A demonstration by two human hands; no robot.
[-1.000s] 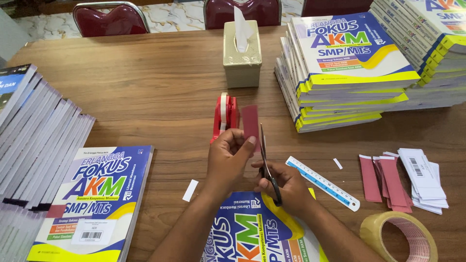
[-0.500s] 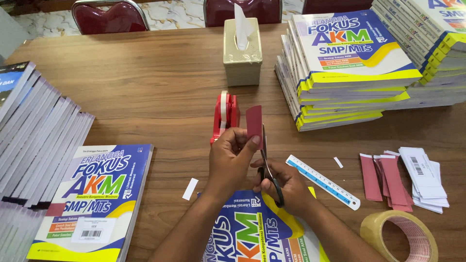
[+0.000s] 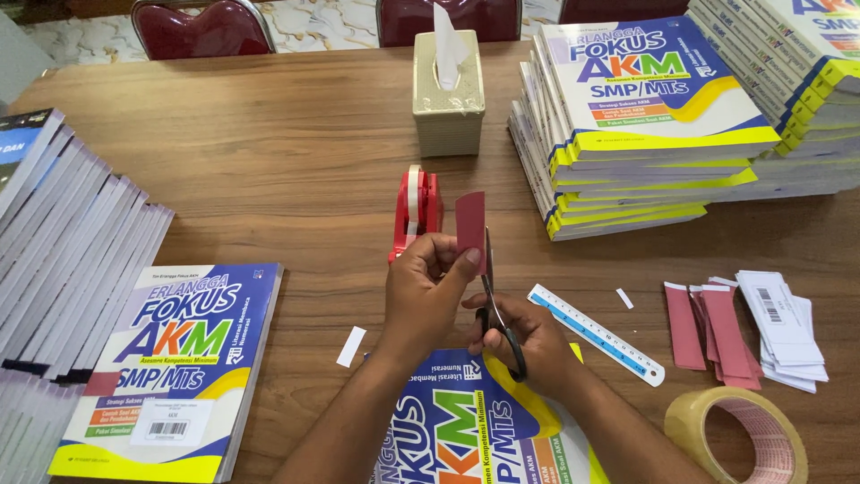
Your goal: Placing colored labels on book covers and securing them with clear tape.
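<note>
Dark red paper, a small upright strip (image 3: 470, 229), is held between the thumb and fingers of the left hand (image 3: 428, 291), which is closed around its lower end, above the middle of the wooden tabletop (image 3: 269, 170). Black-handled scissors (image 3: 497, 314) are gripped by the right hand (image 3: 528, 345), with the fingers through the loops, and the blades are placed against the right edge of the strip. Just behind the hands a red tape dispenser (image 3: 414, 211) is standing, and further back a beige tissue box (image 3: 448, 94) is seen. A white ruler (image 3: 596, 333) is lying slanted to the right of the right hand, and beyond it some cut red strips (image 3: 708, 324) and white labels (image 3: 784, 327) are spread. A roll of clear packing tape (image 3: 736, 436) is placed at the lower right corner. One blue and yellow book (image 3: 475, 426) is lying under the forearms, another book (image 3: 175, 363) is lying at the left, and stacked books (image 3: 640, 125) are piled at the right rear.
</note>
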